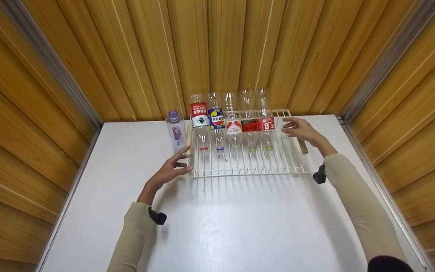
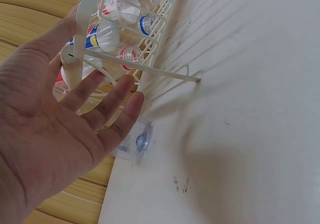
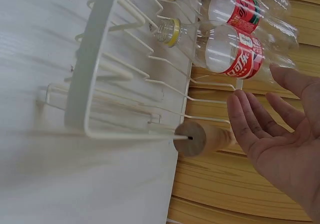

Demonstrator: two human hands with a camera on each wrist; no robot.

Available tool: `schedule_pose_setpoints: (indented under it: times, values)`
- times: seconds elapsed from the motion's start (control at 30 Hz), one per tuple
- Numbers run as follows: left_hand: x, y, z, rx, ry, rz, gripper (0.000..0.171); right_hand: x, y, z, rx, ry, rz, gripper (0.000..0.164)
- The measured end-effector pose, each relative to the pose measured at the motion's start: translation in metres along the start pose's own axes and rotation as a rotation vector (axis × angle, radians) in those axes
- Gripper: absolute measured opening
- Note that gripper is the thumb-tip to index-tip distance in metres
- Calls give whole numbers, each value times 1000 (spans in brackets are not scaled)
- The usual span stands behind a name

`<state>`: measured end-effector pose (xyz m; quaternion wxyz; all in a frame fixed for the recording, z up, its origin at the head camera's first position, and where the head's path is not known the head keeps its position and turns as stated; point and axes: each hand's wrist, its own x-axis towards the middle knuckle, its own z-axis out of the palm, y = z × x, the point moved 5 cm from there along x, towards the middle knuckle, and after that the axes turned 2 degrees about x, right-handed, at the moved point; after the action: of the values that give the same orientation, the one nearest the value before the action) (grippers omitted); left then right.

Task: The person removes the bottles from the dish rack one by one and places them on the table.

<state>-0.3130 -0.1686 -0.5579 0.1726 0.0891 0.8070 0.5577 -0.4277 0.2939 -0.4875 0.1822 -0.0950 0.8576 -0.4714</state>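
White wire rack [image 3: 92, 59] stood on the bench [image 1: 221, 226], bottles [image 1: 234, 127] neck-down in it, my left fingers [image 2: 125, 116] and right fingers [image 3: 242, 119] loosely spread at its ends, an upright bottle's [image 1: 178, 134] purple cap [image 1: 173, 113] seen only in head view

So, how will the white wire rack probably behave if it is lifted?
The white wire rack looks like rigid wire, so probably stays stiff. Its bottles look empty, so likely add little weight. They stick out past it, so may wobble.

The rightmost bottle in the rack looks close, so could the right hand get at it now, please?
Probably yes: nothing shows between the right hand and the red-labelled bottle.
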Motion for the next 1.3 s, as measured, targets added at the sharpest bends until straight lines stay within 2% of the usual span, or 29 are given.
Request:
schedule_pose_setpoints:
  times: [0.17, 0.5, 0.8, 1.13, 1.3]
  values:
    - [7, -13, 1, -5, -8, 3, 83, 14, 1, 12, 45, -34, 46, 66]
    - [6, -9, 3, 0, -31, 10, 81, 33, 4, 34, 195, -95, 183, 94]
    - [2, -11, 1, -12, -25, -1, 80, 41, 7, 51, 315, -113, 194, 86]
    - [3, -12, 0, -15, -30, 0, 80, 41, 5, 55, 281, -90, 195, 77]
    - [4, -13, -2, -22, -24, 1, 81, 30, -17, 50, 282, -80, 207, 73]
